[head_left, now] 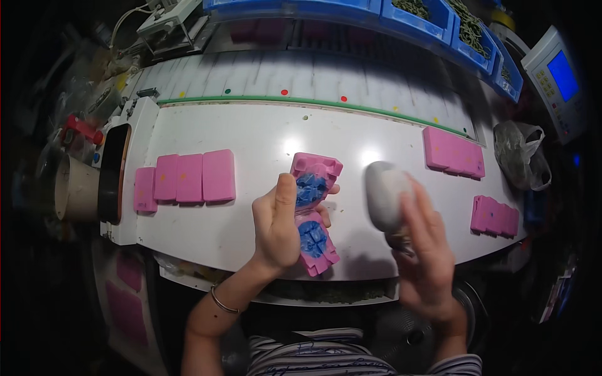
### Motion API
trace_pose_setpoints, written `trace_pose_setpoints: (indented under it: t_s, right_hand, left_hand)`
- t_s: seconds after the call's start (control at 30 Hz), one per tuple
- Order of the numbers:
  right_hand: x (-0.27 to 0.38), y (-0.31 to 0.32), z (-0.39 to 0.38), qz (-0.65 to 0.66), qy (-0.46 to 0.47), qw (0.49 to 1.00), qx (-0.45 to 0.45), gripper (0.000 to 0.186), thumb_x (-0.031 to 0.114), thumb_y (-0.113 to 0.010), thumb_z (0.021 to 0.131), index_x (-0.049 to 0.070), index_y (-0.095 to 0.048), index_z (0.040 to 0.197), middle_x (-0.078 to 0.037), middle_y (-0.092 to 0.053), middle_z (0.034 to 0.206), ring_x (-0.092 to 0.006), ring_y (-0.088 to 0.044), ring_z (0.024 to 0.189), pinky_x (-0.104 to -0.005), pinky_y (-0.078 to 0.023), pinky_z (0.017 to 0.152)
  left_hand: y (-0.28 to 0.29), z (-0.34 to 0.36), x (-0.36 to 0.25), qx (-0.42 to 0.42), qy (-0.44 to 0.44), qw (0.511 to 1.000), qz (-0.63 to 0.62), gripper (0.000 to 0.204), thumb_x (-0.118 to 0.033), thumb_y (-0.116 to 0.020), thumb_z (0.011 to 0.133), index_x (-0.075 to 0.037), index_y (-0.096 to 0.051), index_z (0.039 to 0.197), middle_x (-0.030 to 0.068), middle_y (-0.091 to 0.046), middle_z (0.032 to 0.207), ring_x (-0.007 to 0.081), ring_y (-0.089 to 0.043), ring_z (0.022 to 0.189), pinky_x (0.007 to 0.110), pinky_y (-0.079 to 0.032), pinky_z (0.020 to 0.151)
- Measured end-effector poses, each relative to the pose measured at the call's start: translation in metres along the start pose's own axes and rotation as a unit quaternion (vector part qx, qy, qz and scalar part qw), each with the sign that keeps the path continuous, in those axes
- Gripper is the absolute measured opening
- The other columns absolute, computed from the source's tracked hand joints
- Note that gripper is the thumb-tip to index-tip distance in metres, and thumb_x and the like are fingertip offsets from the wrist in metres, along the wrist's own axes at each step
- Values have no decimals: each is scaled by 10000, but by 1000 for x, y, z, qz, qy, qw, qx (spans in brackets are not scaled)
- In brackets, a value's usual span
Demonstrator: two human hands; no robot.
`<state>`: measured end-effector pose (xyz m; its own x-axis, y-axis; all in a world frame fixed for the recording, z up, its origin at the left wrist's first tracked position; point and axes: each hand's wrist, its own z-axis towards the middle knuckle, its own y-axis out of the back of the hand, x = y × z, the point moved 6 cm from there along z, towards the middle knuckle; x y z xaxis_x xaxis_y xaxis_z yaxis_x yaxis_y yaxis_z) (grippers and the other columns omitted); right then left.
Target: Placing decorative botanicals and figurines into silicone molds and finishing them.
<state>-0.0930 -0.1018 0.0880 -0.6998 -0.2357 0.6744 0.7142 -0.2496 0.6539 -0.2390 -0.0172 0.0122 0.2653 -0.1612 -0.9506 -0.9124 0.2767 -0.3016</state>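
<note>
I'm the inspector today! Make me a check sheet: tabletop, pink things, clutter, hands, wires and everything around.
Surface: white tabletop, a few specks, green strip along its far side.
Job's things: two pink pieces with blue patches; grey rounded thing, blurred; four pink blocks in a row at left, more pink blocks at right.
Clutter: crumpled clear bag at right; dark flat slab at left.
Hands: left hand holds the pink pieces; right hand holds the grey thing.
Cables: pale cable, upper left.
Surroundings: blue bins; blue-screened device.
</note>
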Motion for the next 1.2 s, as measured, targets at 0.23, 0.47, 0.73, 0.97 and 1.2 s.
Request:
trace_pose_setpoints:
  t_s: [0.23,0.47,0.73,0.97,1.2]
  right_hand:
    - [13,-33,-6,-47,73,955,283,866,-91,-573,554,125,-374,1369,-194,-358,1368,-282,-515,878,-340,-436,773]
    - [-12,-19,3,-64,-6,987,145,823,-45,-650,649,87,-317,1391,-196,-339,1363,-336,-451,1072,-378,-413,866]
    - [-13,-13,8,228,-85,970,18,296,-35,-641,759,-35,-576,1047,-120,-574,982,-175,-578,890,-266,-452,792]
    - [-11,5,1,174,-39,983,-42,283,-68,-647,723,-24,-598,999,-129,-604,908,-202,-600,821,-279,-473,729]
    - [-18,11,-2,144,-18,984,-98,507,-72,-654,713,-3,-484,1185,-146,-575,854,-231,-601,714,-292,-496,625]
  left_hand:
    - [-2,-4,-8,11,-155,980,128,476,-290,-316,989,105,-544,1126,99,-637,794,107,-569,714,228,-465,656]
    - [-2,1,17,76,86,992,49,634,-441,-188,981,73,-519,1149,112,-636,851,143,-612,709,258,-507,684]
    - [-29,-13,1,161,-66,984,36,754,-617,-458,844,32,-493,1228,122,-585,1052,157,-582,929,276,-469,858]
    - [-41,-12,-19,176,-132,974,52,395,-12,-739,713,28,-572,1069,109,-539,1033,196,-571,966,312,-485,867]
    - [-51,-7,-16,184,-136,971,75,423,9,-728,711,49,-556,1095,126,-554,1047,202,-575,975,308,-488,846]
